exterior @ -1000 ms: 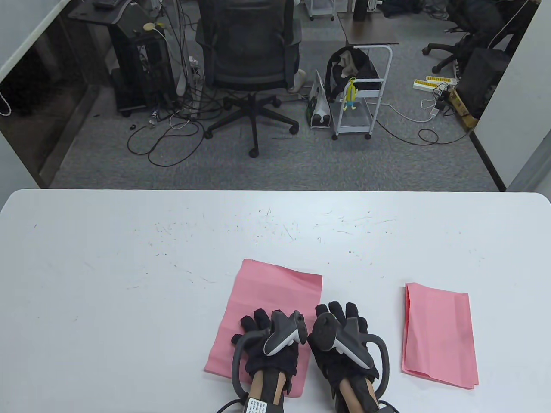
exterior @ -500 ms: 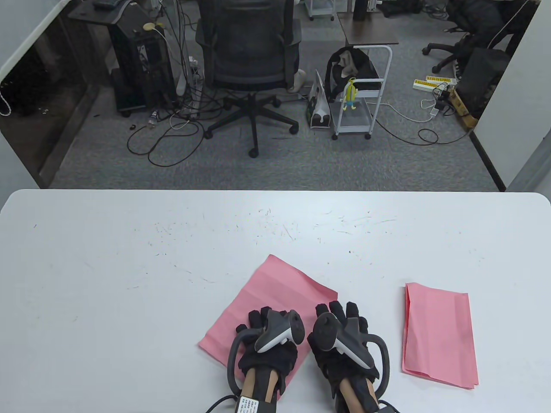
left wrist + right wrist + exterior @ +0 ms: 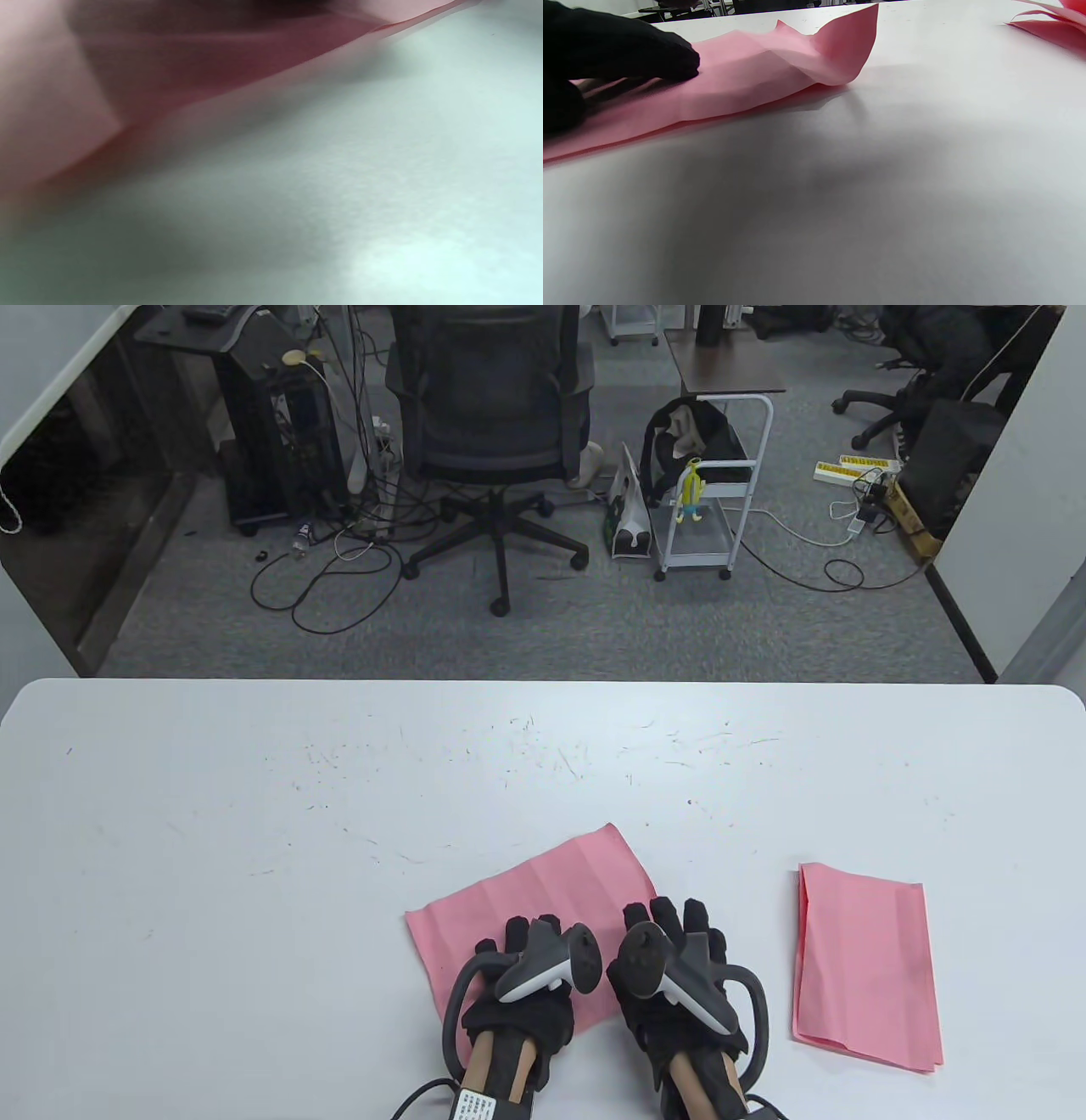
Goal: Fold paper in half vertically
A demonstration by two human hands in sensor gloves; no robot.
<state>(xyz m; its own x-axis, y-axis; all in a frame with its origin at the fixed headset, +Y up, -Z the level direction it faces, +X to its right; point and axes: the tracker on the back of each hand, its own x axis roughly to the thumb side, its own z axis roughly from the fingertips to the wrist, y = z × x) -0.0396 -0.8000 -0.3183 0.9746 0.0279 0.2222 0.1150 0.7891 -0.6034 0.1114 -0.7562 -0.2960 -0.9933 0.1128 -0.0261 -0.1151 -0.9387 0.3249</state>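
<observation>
A pink sheet of paper (image 3: 543,882) lies flat on the white table (image 3: 254,814), turned at an angle, its long side running from lower left to upper right. My left hand (image 3: 524,931) rests palm down on its near part. My right hand (image 3: 670,918) lies palm down beside it, fingers spread at the sheet's right edge. In the right wrist view a black gloved finger (image 3: 628,51) rests on the paper (image 3: 746,84), whose far corner curls up. The left wrist view is blurred and shows only the pink paper (image 3: 212,63) over the table.
A second pink paper (image 3: 865,963), folded in half, lies on the table to the right of my right hand; it also shows in the right wrist view (image 3: 1052,25). Beyond the table's far edge are an office chair (image 3: 492,432) and a white cart (image 3: 713,500).
The pink sheet has turned clockwise under my left hand, from nearly upright to lying slantwise. My left hand turned with it. My right hand and the folded paper have stayed put.
</observation>
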